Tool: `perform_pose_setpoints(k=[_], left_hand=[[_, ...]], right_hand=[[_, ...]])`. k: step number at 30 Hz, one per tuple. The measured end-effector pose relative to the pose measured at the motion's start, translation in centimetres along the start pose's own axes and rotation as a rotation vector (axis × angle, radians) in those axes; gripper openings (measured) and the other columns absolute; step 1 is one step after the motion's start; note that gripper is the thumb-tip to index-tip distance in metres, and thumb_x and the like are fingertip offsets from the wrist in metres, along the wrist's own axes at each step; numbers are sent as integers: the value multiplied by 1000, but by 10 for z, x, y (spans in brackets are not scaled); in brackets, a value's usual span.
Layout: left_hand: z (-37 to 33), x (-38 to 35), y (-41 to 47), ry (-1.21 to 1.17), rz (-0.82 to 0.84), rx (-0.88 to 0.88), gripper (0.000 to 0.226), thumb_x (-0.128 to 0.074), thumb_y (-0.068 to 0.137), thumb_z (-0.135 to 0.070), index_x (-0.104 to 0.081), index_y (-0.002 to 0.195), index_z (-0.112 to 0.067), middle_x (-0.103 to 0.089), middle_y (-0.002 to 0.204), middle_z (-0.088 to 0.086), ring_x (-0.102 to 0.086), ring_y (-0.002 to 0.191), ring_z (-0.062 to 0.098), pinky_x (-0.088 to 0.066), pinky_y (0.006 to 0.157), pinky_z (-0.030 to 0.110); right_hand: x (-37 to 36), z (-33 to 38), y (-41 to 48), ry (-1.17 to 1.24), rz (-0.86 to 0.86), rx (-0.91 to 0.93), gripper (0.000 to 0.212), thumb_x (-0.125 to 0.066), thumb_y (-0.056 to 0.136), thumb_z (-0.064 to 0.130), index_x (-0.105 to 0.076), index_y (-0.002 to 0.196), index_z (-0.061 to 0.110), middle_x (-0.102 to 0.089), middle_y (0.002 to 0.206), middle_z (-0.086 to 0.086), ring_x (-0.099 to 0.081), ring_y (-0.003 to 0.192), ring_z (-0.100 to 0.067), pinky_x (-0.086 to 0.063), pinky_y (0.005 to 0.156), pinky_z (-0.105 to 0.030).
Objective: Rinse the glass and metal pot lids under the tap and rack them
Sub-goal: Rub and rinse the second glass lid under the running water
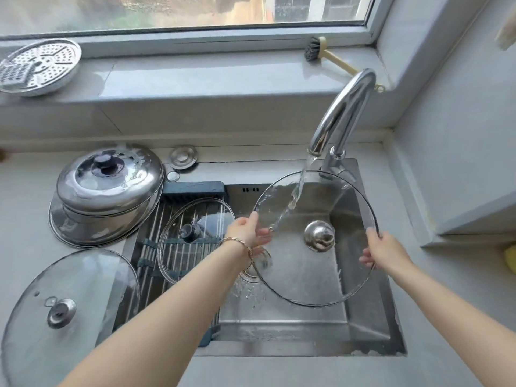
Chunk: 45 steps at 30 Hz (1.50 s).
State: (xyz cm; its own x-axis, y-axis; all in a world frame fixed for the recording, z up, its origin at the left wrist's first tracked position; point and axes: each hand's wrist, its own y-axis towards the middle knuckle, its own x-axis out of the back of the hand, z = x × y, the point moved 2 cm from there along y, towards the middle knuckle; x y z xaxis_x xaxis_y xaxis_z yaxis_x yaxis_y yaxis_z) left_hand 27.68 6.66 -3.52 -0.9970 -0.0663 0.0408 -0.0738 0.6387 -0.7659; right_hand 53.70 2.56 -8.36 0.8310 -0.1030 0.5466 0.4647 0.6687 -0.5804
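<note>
Both hands hold the large round clear glass lid with a steel knob (307, 277) by opposite edges of its rim. It is tilted over the stainless steel sink (371, 325), with the stream from the curved chrome tap (344, 107) striking its upper face. Risk: the rim is wet and the hold narrow, so a slip would drop the glass onto steel, likely chipping or cracking it. Left hand (247, 229): thumb on top, fingers underneath and visible through the glass, clamped on the rim. Right hand (386, 254): the same pinch. The steel-rod roll-up rack (145, 247) to the left already carries a smaller glass lid (201, 216), so racking space looks tight.
</note>
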Motion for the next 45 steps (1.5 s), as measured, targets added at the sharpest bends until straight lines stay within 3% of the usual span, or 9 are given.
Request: perform_pose_setpoints(k=[11, 15, 20, 23, 25, 28, 33, 39, 45], left_hand=[[-45, -28, -27, 441, -46, -584, 28, -54, 90, -32, -46, 69, -16, -65, 59, 3, -63, 55, 20, -55, 59, 34], [-47, -52, -34, 944, 30, -708, 27, -48, 92, -40, -46, 74, -18, -67, 75, 2, -65, 77, 27, -52, 71, 35], [-55, -64, -34, 1280, 37, -808, 23, -41, 96, -36, -46, 90, -13, -64, 99, 13, -59, 90, 33, -42, 72, 34], [-56, -49, -28, 1161, -14, -775, 26, -45, 95, -33, -52, 97, -8, -66, 98, 12, -62, 89, 33, -50, 78, 37], [-53, -35, -25, 1018, -58, -745, 25, -48, 93, -32, -53, 92, -8, -67, 89, 11, -63, 83, 32, -52, 77, 41], [-46, -15, -20, 829, -122, -697, 26, -52, 90, -30, -52, 84, -4, -67, 79, 14, -64, 77, 33, -54, 73, 44], [-37, 8, -18, 643, -182, -652, 26, -54, 88, -29, -50, 77, -6, -68, 77, 16, -65, 75, 34, -56, 67, 49], [-31, 23, -28, 563, -215, -654, 25, -57, 86, -25, -50, 73, -6, -67, 76, 18, -66, 76, 35, -55, 66, 51], [-32, 27, -47, 501, -208, -671, 27, -59, 85, -24, -48, 68, -8, -66, 74, 19, -66, 73, 35, -55, 65, 51]], right_hand=[[-75, -31, -24, 111, 428, -282, 33, -36, 100, 26, -47, 116, -1, -63, 92, -19, -62, 73, -25, -51, 66, -28], [-71, -24, -9, -88, 261, -84, 36, -44, 92, 12, -52, 119, -10, -59, 87, -13, -57, 76, -22, -46, 67, -35], [-42, 31, -1, 100, 49, 229, 52, -45, 93, 6, -29, 141, -1, -41, 143, -17, -43, 130, -26, -32, 106, -33], [-35, 61, 12, 273, 64, 201, 45, -42, 92, 3, -36, 137, 2, -46, 135, -12, -45, 126, -23, -34, 103, -32], [-37, 73, 21, 333, 47, 171, 18, -41, 87, 0, -55, 88, 12, -54, 86, -3, -51, 81, -19, -40, 76, -30], [-45, 86, 25, 338, -18, 113, 30, -41, 83, 0, -31, 63, 21, -33, 63, 0, -32, 60, -15, -29, 58, -27], [-60, 104, 19, 271, 1, 97, 29, -39, 84, 1, -31, 77, 28, -31, 68, 3, -36, 64, -19, -23, 50, -25], [-58, 116, -18, -98, 134, 128, 64, -49, 89, 16, -20, 145, 4, -46, 132, -13, -46, 116, -26, -38, 92, -33], [-92, 83, -89, -131, 481, 247, 40, -53, 89, 20, -44, 127, 17, -59, 92, -1, -67, 85, -25, -55, 76, -34]])
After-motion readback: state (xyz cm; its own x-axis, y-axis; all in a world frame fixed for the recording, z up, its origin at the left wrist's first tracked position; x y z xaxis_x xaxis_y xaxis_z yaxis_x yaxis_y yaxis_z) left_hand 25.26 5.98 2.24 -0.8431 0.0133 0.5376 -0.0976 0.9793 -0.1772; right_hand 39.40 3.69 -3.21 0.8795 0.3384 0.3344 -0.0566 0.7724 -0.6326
